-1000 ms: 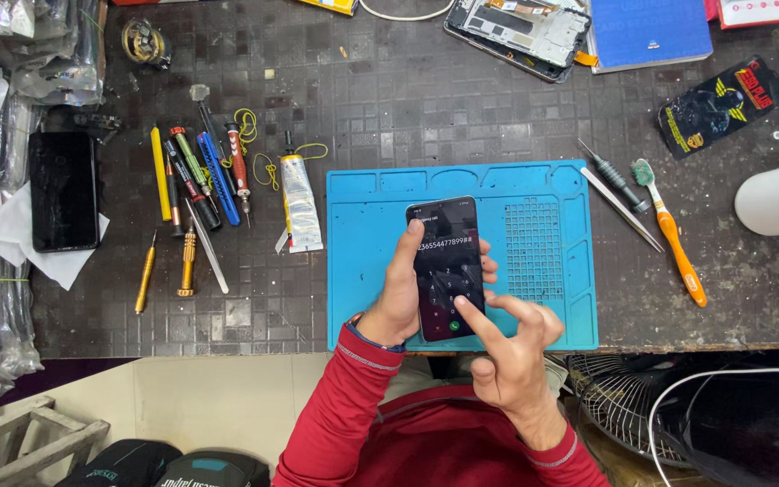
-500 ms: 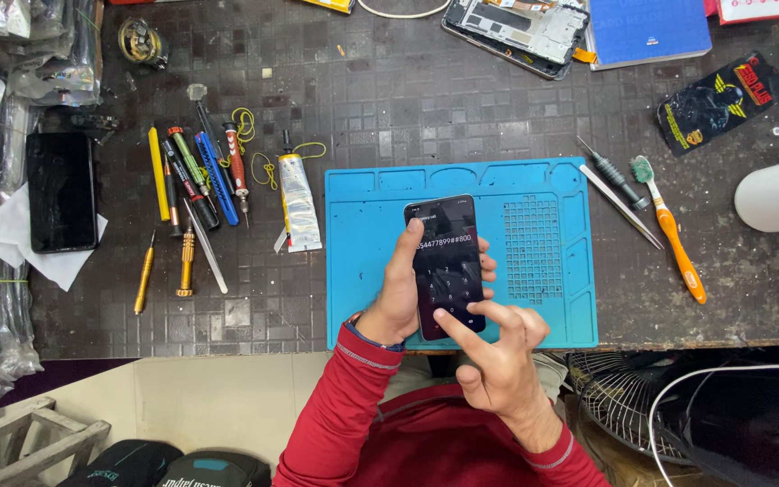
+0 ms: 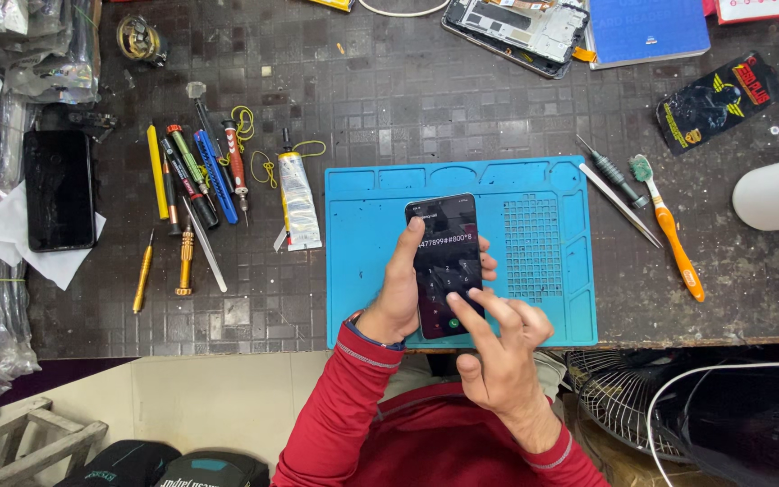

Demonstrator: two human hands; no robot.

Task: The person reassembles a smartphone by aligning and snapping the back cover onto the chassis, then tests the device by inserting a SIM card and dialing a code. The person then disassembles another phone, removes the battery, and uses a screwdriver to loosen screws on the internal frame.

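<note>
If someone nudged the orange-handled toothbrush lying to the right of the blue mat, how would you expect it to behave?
The toothbrush looks slim and plastic, so probably light and easily slid across the tiled worktop. It lies flat, so tipping seems unlikely; it may pivot rather than roll. Pushed left, it would likely bump the tweezers beside it.

The left hand (image 3: 403,293) grips a black slab smartphone (image 3: 444,266) from its left edge, screen up and lit with a dial pad, over a blue silicone repair mat (image 3: 552,298) on the dark tiled worktop (image 3: 389,99). The right hand (image 3: 498,356) reaches in from below, its index fingertip touching the lower screen. Left of the mat lie a white glue tube (image 3: 298,200) and a row of coloured screwdrivers (image 3: 196,176); right of it, an orange-handled toothbrush (image 3: 669,225).
</note>
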